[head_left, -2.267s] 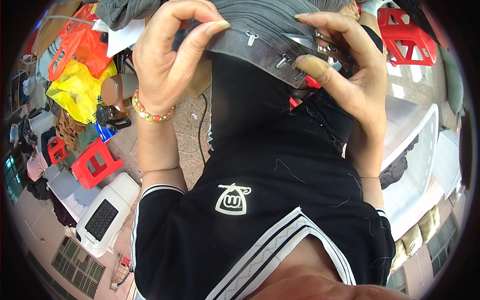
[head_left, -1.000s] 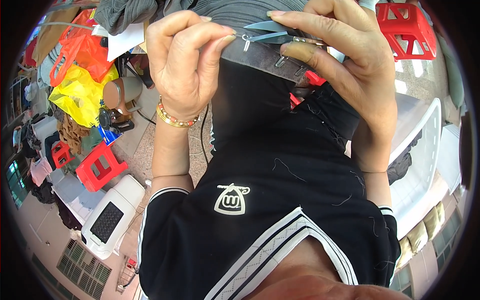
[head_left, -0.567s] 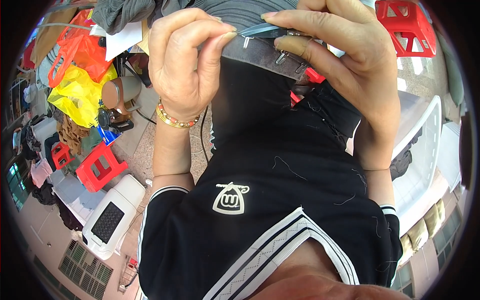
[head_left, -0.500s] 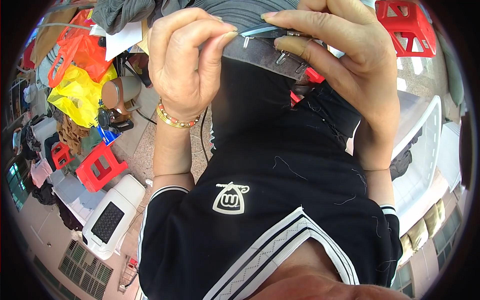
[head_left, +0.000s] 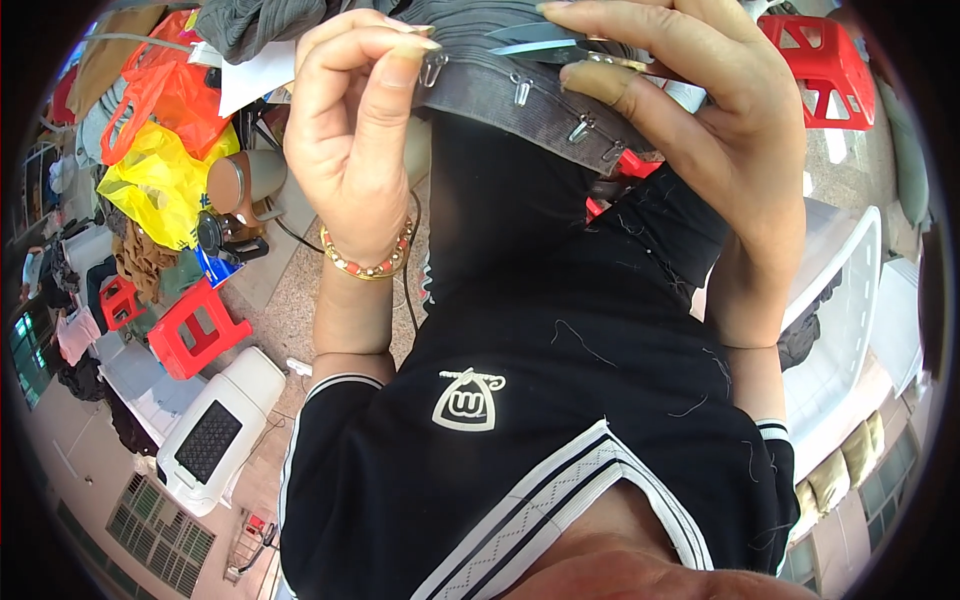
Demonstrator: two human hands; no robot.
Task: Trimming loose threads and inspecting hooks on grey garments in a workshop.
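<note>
A grey ribbed garment [head_left: 465, 35] lies across my lap, its band [head_left: 478, 106] edged with several small metal hooks [head_left: 522, 90]. At the band's left part, my left hand [head_left: 350, 145] pinches the fabric between thumb and fingers, right beside one hook. Closed around a pair of thread snips [head_left: 540, 49] is my right hand [head_left: 715, 115]. The snips' two blades are apart, point left and hover over the garment just above the hooks. The grip of the snips is partly hidden by my fingers, and one finger has a tan covering.
Orange [head_left: 185, 105] and yellow plastic bags [head_left: 155, 185] lie at the left, near a brown-and-white kettle-like container [head_left: 235, 188]. Red stools [head_left: 200, 330] stand left and at upper right. A white bin [head_left: 840, 330] with dark cloth is at the right.
My left hand has moved left, away from the snips, and now grips the band by another hook. The snips' blades have spread apart; more hooks show between my hands.
</note>
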